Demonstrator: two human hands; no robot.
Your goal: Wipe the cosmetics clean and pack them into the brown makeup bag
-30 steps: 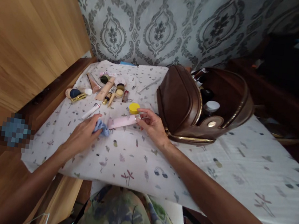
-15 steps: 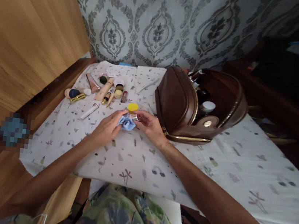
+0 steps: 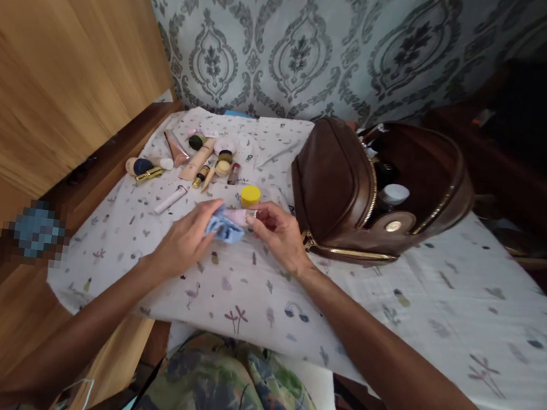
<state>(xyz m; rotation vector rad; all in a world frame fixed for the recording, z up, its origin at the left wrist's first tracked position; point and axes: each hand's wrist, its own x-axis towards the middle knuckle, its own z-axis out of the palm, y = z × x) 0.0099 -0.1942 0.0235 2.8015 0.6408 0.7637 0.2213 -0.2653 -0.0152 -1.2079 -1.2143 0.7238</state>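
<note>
My left hand is closed around a crumpled blue cloth. A small pink tube with a silvery end lies between my hands, its left part against the cloth. The fingertips of my right hand pinch the silvery end. Just beyond my fingers stands a yellow-lidded jar. Further left on the printed cloth sheet lie a white tube and a group of cosmetics, among them a beige tube, a pinkish tube and a small dark red bottle.
An unzipped brown leather bag stands right of my hands, with a white-capped container inside. A wooden panel rises at the left, and patterned wallpaper backs the table. A blue item, pixelated, sits at the left edge.
My hands have drawn slightly apart, and more of the pink tube shows between the cloth and my right fingers. The whole view has shifted a little.
</note>
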